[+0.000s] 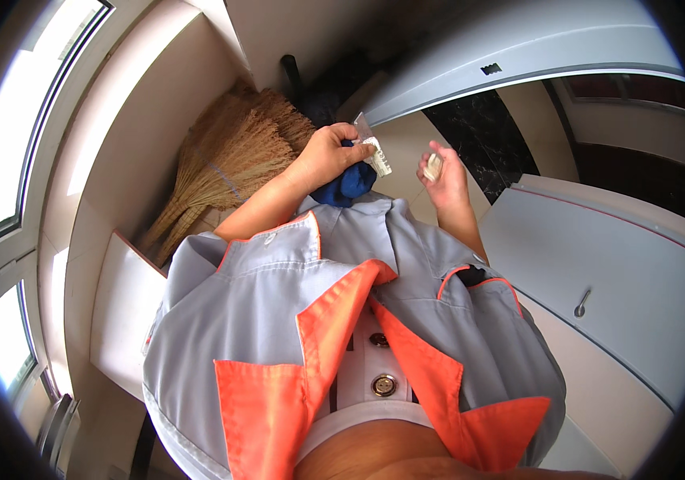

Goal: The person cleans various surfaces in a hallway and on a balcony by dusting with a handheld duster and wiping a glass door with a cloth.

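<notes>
My left hand (331, 153) pinches a small pale piece (381, 159) with dark marks along its edge. A clear, flat plate (363, 126) juts up beside it, seemingly in the same grip. Under that hand hangs a bunched blue cloth (345, 185); whether the fingers also hold it is hidden. To the right, my right hand (452, 180) is raised with its fingers curled around a small whitish object (433, 167), too unclear to name. The two hands are apart, in front of the grey work jacket (246, 312) with orange trim that I wear.
Straw brooms (228, 156) lean in the corner at left, near a dark handle (290, 71). A pale door edge with a latch slot (491, 69) crosses the top. A grey door with a lever handle (582, 303) stands at right. Windows (3, 138) line the left side.
</notes>
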The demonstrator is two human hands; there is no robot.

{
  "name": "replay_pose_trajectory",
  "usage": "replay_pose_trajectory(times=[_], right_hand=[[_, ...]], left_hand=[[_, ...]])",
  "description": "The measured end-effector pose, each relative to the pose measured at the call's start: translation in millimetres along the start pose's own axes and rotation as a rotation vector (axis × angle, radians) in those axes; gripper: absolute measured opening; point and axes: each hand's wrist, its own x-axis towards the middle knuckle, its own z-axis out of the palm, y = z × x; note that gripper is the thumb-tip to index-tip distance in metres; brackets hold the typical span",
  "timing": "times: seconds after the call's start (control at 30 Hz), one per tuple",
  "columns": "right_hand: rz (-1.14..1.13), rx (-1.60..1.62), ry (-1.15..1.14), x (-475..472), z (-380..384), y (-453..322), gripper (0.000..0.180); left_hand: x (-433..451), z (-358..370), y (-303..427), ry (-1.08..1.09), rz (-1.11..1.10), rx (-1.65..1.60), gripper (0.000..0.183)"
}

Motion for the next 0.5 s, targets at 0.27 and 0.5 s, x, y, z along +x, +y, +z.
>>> replay_pose_trajectory(times=[0.27,0.5], right_hand=[[-0.397,-0.179,-0.325,-24,63,-39,0.045],[-0.451,-0.359,-0.457,-37,88,-41,0.035]], left_hand=[[5,8,11,-0.206,0.025,0.199,0.021],[7,15,23,-0.310,0.071,0.243,0.021]])
